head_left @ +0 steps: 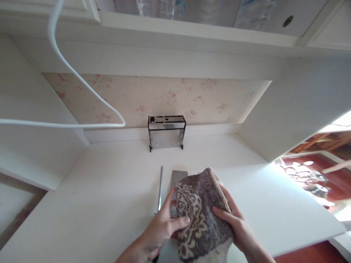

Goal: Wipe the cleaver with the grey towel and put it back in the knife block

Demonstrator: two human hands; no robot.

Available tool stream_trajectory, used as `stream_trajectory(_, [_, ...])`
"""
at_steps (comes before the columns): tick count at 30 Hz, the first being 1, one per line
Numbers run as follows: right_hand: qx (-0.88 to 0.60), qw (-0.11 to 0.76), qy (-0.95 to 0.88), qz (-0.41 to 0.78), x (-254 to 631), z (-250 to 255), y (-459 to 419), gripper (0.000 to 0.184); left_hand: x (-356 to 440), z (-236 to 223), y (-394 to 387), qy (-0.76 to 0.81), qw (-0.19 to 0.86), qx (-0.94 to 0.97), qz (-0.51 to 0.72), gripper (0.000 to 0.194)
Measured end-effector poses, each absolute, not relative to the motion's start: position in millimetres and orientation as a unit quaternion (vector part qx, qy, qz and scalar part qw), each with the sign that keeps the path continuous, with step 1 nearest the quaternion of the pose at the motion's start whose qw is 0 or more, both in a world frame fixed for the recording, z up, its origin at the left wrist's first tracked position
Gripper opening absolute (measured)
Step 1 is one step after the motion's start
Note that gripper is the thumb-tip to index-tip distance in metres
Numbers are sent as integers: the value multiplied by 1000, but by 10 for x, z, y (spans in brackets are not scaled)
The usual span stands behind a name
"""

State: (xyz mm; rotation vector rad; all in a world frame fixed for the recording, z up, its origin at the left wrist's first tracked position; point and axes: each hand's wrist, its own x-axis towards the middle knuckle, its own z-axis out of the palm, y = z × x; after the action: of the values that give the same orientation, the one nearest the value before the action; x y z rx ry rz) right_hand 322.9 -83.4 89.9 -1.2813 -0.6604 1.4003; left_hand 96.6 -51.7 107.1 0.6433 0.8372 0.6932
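Cloth (204, 215), dark grey-brown with a cream scroll pattern, is seen in the head view gripped between the left hand (164, 224) and the right hand (240, 224), over the tabletop (109, 182). Its left side is pinched by the left hand, with the thumb laid on the patterned face; its right side, near a pale edge, is pinched likewise by the right hand. A flat grey piece (179, 176) is partly hidden by the cloth, its far end being left visible just beyond the hands. A thin metal rod (160, 186) is seen just beyond the left hand. Farther ahead of both hands, a black-edged stand (166, 122) is set before a flowered panel (123, 98). A white cable (55, 124) is seen ahead and to the left of the hands. Shiny objects (309, 182), blurred, are seen well to their right, past the tabletop.
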Motion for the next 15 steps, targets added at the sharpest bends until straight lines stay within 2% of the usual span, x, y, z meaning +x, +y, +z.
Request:
stream_trajectory(4, [-566, 567, -268, 535, 3708, 1093, -731, 90, 677, 1101, -530, 467, 765, 322, 305, 70])
stream_trajectory(6, [-615, 527, -317, 494, 4035, 991, -679, 88, 503, 1061, -561, 494, 734, 320, 340, 55])
stream_trajectory(7, [-655, 478, -351, 467, 4205, 888, -658, 88, 416, 1014, -580, 507, 719, 316, 355, 51])
stream_trajectory(9, [-742, 345, -429, 383, 4513, 629, -634, 99, 256, 867, -621, 530, 698, 305, 374, 50])
stream_trajectory(11, [-792, 252, -492, 261, 4708, 401, -647, 95, 128, 673, -660, 551, 679, 301, 381, 54])
stream_trajectory(13, [-806, 204, -539, 133, 4731, 298, -699, 83, 42, 473, -699, 569, 660, 312, 380, 58])
stream_trajectory(15, [-803, 195, -562, 23, 4574, 336, -775, 67, -4, 303, -739, 583, 637, 339, 373, 59])
